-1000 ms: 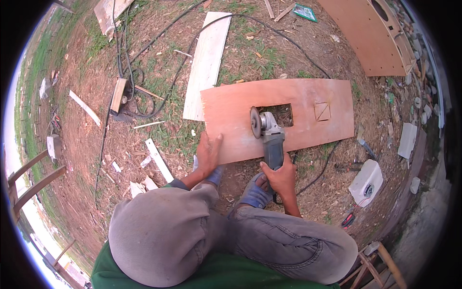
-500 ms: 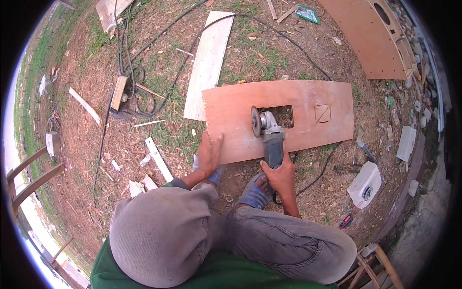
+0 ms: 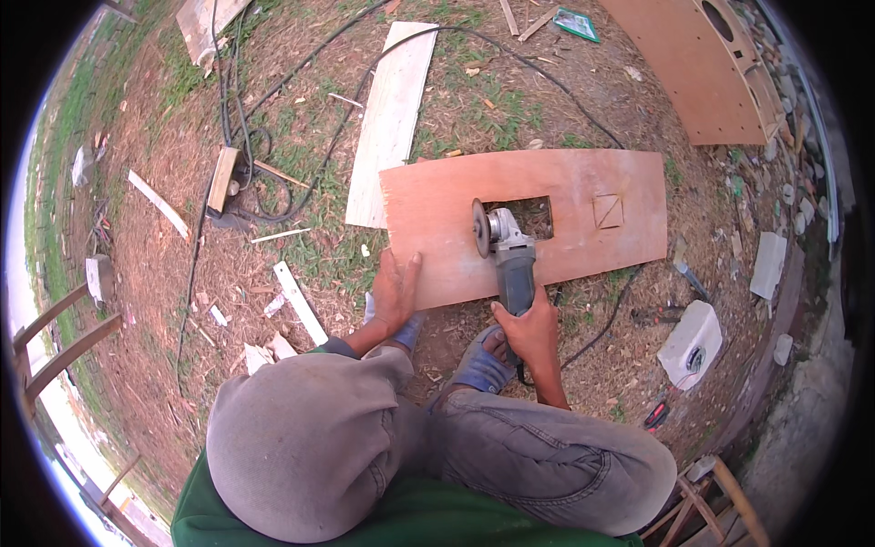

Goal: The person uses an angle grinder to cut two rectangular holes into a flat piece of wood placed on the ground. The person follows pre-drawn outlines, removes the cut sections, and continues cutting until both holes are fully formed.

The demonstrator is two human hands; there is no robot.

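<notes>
In front of me lies a reddish plywood board [image 3: 437,205] with a rectangular cutout near its middle. A smaller marked square with a diagonal line is on its right part. My right hand [image 3: 529,328] is wrapped round the grey body of an angle grinder [image 3: 516,264]. The grinder's disc stands on edge at the left end of the cutout; whether it touches the wood I cannot tell. My left hand [image 3: 396,287] presses on the board's lower left edge, thumb on top, with the other fingers partly hidden.
A pale plank [image 3: 392,128] lies beyond the board, crossed by a black cable [image 3: 519,56]. A wooden block with cords [image 3: 221,180] sits at left. At right are a white plastic container [image 3: 690,346], a red-handled tool [image 3: 656,416] and a large panel with holes [image 3: 684,73].
The whole scene has shifted very slightly left in the picture. Both hands and the grinder keep nearly the same place on the board.
</notes>
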